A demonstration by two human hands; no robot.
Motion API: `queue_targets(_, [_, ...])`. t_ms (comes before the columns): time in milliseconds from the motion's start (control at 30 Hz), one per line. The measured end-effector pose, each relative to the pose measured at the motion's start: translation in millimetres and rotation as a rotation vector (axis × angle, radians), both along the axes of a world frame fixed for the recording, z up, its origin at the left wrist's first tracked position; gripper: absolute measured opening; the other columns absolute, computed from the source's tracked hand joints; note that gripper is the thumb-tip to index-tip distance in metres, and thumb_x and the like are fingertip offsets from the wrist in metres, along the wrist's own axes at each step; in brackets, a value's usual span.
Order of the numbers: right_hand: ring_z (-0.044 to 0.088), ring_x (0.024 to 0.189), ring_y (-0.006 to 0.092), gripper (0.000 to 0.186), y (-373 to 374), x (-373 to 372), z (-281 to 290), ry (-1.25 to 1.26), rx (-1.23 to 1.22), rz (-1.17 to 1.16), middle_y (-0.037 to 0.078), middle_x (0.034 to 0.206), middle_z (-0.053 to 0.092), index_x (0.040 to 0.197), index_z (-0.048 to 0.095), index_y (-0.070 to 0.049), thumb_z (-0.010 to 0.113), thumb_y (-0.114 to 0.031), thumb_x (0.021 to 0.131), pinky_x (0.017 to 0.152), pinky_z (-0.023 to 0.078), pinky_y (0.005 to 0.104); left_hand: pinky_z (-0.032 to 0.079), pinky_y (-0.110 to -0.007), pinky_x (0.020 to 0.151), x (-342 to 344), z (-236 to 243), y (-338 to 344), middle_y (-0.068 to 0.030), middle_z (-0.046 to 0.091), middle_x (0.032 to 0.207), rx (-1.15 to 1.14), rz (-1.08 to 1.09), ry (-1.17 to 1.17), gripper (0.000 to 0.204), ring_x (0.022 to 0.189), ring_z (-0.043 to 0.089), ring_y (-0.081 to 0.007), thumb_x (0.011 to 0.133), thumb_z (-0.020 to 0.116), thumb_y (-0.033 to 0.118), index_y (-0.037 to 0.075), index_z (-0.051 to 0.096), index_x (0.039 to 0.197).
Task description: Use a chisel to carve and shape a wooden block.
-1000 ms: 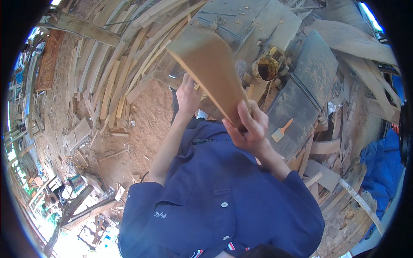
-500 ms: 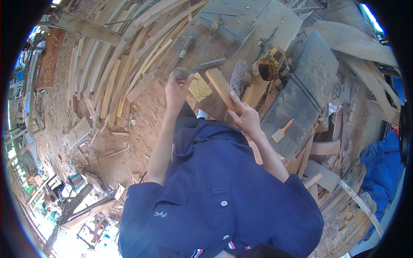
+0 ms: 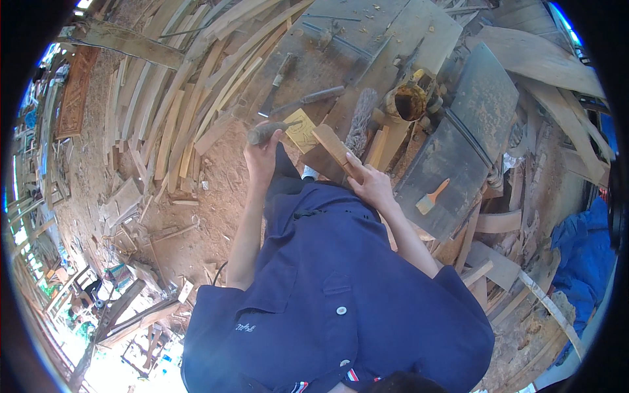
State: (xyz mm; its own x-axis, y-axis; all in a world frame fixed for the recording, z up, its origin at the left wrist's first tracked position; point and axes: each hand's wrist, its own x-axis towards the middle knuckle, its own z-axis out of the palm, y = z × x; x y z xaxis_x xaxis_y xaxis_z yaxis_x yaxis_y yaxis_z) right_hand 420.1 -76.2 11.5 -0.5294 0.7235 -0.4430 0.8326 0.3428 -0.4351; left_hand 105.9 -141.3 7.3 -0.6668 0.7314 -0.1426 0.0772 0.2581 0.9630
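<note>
My left hand (image 3: 261, 157) is closed around a thick, dark, tapered tool (image 3: 264, 133), its thin end pointing right toward a yellow wooden block (image 3: 302, 133) with drawn lines. Whether the tip touches the block, I cannot tell. In my right hand (image 3: 372, 182) is a flat, light-brown wooden bar (image 3: 332, 143), gripped at its near end and slanting up to the left, just right of the block. A chisel (image 3: 278, 80) with its blade toward me and another long dark tool (image 3: 321, 95) lie on the worktable beyond the hands.
Right of the block lie a grey bristly bundle (image 3: 362, 121) and a stained yellow can (image 3: 407, 103). A paintbrush (image 3: 432, 198) rests on a dark board (image 3: 419, 180) at right. Long wood strips (image 3: 196, 98) are stacked at left; a blue tarp (image 3: 580, 255) hangs at far right.
My left hand has moved slightly left and nearer with the tapered tool, which now shows more side-on. The wooden bar in my right hand has shifted a little nearer.
</note>
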Motion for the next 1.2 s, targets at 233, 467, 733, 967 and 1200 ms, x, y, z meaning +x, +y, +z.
queue_targets(233, [0.077, 0.098, 0.0442, 0.077, 2, -2, 2, 0.011, -0.017, -0.002, 0.023, 0.109, 0.076, 0.168, 0.046, -0.043, 0.076, -0.038, 0.097, 0.092, 0.062, 0.0533, 0.063, -0.036, 0.099, -4, -13, -7, -0.0151, 0.079, 0.123, 0.020, -0.012, 0.028, 0.042, 0.114, 0.077, -0.0212, 0.104, 0.080, 0.013, -0.004, 0.066, 0.140])
queue_targets(467, [0.076, 0.100, 0.0437, 0.076, 2, -2, 3, 0.012, -0.036, -0.019, 0.022, 0.110, 0.075, 0.168, 0.046, -0.043, 0.075, -0.037, 0.098, 0.093, 0.062, 0.0530, 0.068, -0.037, 0.094, -10, -26, -16, -0.0179, 0.074, 0.129, 0.141, 0.089, -0.169, 0.043, 0.114, 0.076, -0.0237, 0.105, 0.077, 0.007, -0.007, 0.059, 0.142])
queue_targets(733, [0.077, 0.095, 0.0432, 0.077, 0, 0, -1, 0.059, -0.015, -0.018, 0.023, 0.104, 0.074, 0.169, 0.044, -0.042, 0.074, -0.039, 0.098, 0.090, 0.063, 0.0534, 0.069, -0.043, 0.097, -18, -34, -31, -0.0189, 0.074, 0.128, 0.163, 0.162, -0.310, 0.031, 0.113, 0.078, -0.0306, 0.107, 0.073, 0.005, -0.007, 0.063, 0.134])
queue_targets(967, [0.077, 0.095, 0.0428, 0.076, 0, 0, -1, 0.046, -0.015, -0.017, 0.023, 0.104, 0.074, 0.169, 0.046, -0.042, 0.073, -0.039, 0.098, 0.090, 0.063, 0.0532, 0.068, -0.042, 0.097, -15, -33, -33, -0.0188, 0.075, 0.126, 0.138, 0.185, -0.362, 0.028, 0.113, 0.078, -0.0304, 0.110, 0.071, 0.009, -0.007, 0.064, 0.131])
queue_targets(1200, [0.077, 0.095, 0.0426, 0.075, 0, 1, -2, 0.043, -0.016, -0.021, 0.022, 0.105, 0.075, 0.168, 0.046, -0.044, 0.074, -0.041, 0.098, 0.090, 0.063, 0.0532, 0.068, -0.042, 0.097, -7, -31, -34, -0.0194, 0.074, 0.127, 0.113, 0.224, -0.326, 0.030, 0.114, 0.078, -0.0303, 0.109, 0.072, 0.009, -0.008, 0.063, 0.132])
